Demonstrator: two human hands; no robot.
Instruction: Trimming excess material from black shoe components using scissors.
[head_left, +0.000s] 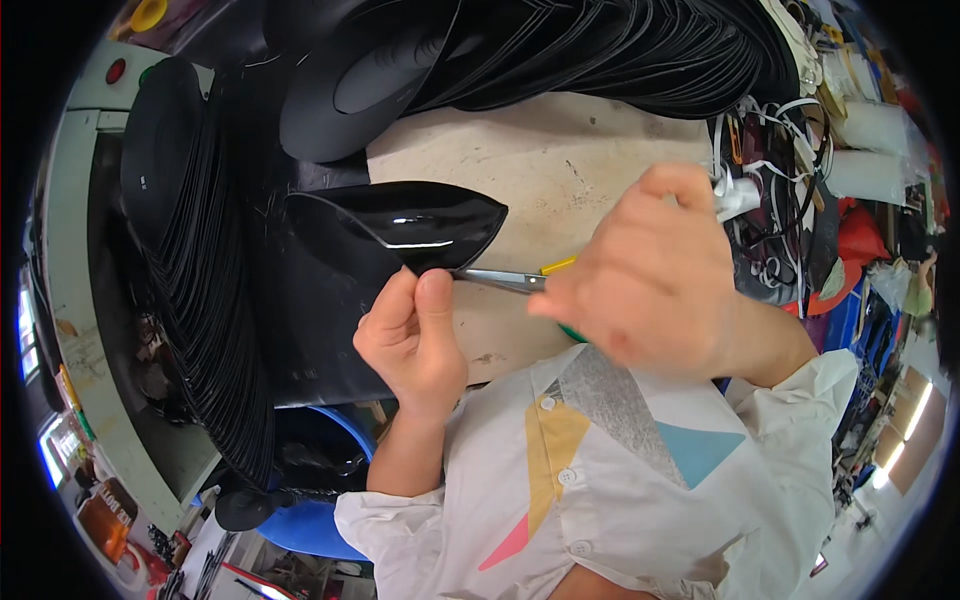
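My left hand (415, 335) pinches the near edge of a glossy black curved piece (420, 215) between thumb and fingers. The piece bulges open like a shell and comes to a point on its right side; its exact kind I cannot tell. In my right hand (650, 280) is a pair of scissors (497, 278), slightly blurred, with the metal blades pointing left. Their tips meet the piece's edge just beside my left thumb. My right fingers cover most of the handles.
Long rows of nested black pieces (590, 60) fan across the back and down the left side (190, 280). A beige board (540, 140) lies on the black worktop (310, 340). A blue bin (310, 530) stands below left. Straps and cords (775, 170) are heaped at right.
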